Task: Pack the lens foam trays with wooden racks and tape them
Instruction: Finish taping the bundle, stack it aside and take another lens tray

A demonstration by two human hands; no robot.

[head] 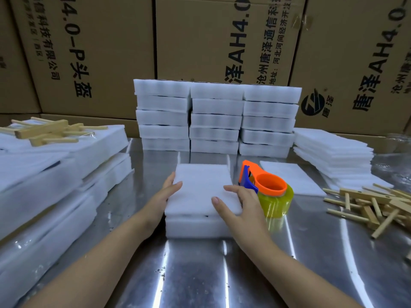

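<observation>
Evidently closing in on the taping step: pressing a foam cover sheet (200, 187) onto the foam tray (195, 227) mid steel table (200, 274), left hand (163, 196) flat against its left side, right hand (241, 203) resting loose-fingered on top, gripping nothing. Leaving the tape dispenser (266, 192), just beside the right hand, untouched, with stacked foam packs (215, 116) behind and loose wooden racks (367, 203) at right awaiting packing.

Table (200, 274): bare metal, polished, streaked with reflections.
Foam trays (200, 196): white foam, matt, fine-textured.
Sheets (333, 147): same white foam, thin, matt.
Racks (373, 203): pale unfinished wood, matt.
Dispenser (266, 181): orange and blue plastic, smooth, slight sheen.
Tape (278, 203): yellowish translucent film, glossy.
Boxes (111, 52): brown cardboard, matt, black print.
</observation>
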